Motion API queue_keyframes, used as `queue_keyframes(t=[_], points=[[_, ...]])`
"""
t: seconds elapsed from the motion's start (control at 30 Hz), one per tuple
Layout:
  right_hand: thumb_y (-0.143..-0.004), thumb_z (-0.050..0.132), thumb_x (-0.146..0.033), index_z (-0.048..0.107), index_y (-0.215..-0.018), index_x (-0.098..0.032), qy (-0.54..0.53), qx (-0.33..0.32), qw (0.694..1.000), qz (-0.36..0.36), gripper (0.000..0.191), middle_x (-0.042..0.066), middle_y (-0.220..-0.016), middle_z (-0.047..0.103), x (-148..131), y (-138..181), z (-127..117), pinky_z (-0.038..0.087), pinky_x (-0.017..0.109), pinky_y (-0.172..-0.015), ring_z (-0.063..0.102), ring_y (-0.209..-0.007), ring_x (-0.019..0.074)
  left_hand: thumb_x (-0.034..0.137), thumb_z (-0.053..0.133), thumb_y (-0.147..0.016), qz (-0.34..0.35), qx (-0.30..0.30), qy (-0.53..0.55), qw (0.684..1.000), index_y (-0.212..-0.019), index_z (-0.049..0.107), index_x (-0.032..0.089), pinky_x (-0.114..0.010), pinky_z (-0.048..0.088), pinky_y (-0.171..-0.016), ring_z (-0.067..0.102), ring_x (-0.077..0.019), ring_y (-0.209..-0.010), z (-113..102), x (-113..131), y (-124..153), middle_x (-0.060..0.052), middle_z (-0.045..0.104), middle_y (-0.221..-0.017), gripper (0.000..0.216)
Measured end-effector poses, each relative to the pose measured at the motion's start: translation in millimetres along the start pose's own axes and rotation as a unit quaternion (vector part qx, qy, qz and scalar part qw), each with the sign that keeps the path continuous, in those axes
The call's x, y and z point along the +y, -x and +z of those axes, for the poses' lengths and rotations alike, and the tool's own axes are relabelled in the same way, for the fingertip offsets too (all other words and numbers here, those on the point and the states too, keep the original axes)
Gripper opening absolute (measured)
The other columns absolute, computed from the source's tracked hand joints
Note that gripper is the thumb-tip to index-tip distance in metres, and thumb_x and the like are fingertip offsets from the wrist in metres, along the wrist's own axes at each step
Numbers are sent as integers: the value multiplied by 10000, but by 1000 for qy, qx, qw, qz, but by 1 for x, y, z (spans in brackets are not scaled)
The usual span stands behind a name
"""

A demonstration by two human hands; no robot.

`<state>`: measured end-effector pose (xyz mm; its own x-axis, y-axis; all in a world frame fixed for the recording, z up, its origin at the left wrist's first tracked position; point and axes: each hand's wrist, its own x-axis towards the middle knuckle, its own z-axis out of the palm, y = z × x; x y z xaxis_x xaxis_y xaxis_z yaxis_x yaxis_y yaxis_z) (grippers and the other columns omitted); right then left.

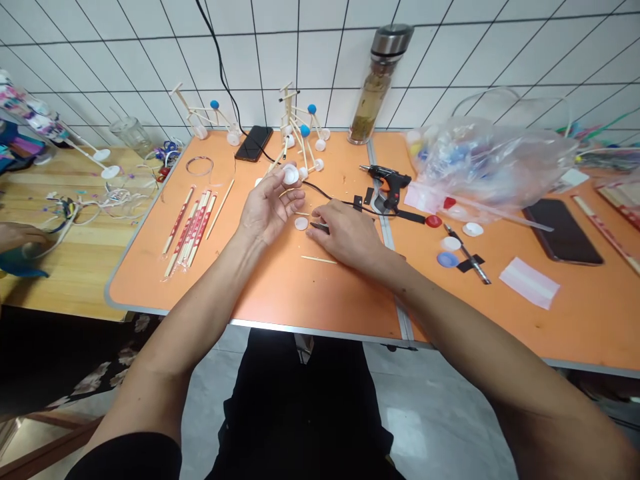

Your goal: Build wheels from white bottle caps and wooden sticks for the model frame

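Palm up, my left hand [267, 207] pinches a white bottle cap [291, 175] between thumb and fingers. My right hand [347, 233] rests low over the table, its fingers curled at a small dark object [321, 227] that is mostly covered; I cannot make out its kind. Between my hands a white round cap [301, 223] lies on the orange tabletop. A thin wooden stick [319, 259] lies just in front of my right hand. Behind my left hand stands a model of sticks, white caps and blue balls [305, 131].
A black glue gun [387, 183] lies right of centre, its cord passing behind my hands. Wrapped chopsticks [193, 230] are at left. A tall glass bottle [373, 93], a plastic bag [490, 167], a pen-like tool [467, 253] and phones [563, 230] surround the work area. A person's hand [20, 237] is far left.
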<state>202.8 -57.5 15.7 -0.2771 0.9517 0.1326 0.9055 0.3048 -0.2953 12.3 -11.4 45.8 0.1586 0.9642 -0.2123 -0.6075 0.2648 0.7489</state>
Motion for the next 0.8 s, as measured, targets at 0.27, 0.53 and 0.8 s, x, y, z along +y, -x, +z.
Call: queue_keyframes(t=[0.27, 0.53, 0.8], points=[[-1158, 545, -449, 787, -1229, -187, 76, -43, 996, -1, 364, 164, -1287, 777, -19, -21, 11, 457, 402, -810, 731, -1176, 351, 338, 761, -1042, -4, -5, 14, 1000, -1329, 762, 202, -202, 630, -684, 755, -116, -643, 1, 2, 3, -13, 796, -860, 318], [-1146, 518, -340, 794, -1266, -192, 72, 0, 997, -39, 335, 149, -1281, 772, -15, -17, 21, 398, 398, -797, 704, -1138, 316, 357, 818, -1006, -5, 7, 14, 1000, -1333, 774, 206, -219, 653, -764, 785, -124, -692, -3, 3, 1, -21, 820, -907, 363], [-1207, 433, -334, 800, -1207, -198, 74, 90, 988, -103, 391, 142, -1200, 771, -4, 3, 11, 396, 399, -862, 667, -1046, 287, 372, 811, -1009, 3, -11, 20, 1000, -1337, 753, 220, -200, 638, -686, 775, -113, -659, -3, 5, 1, -1, 807, -870, 366]])
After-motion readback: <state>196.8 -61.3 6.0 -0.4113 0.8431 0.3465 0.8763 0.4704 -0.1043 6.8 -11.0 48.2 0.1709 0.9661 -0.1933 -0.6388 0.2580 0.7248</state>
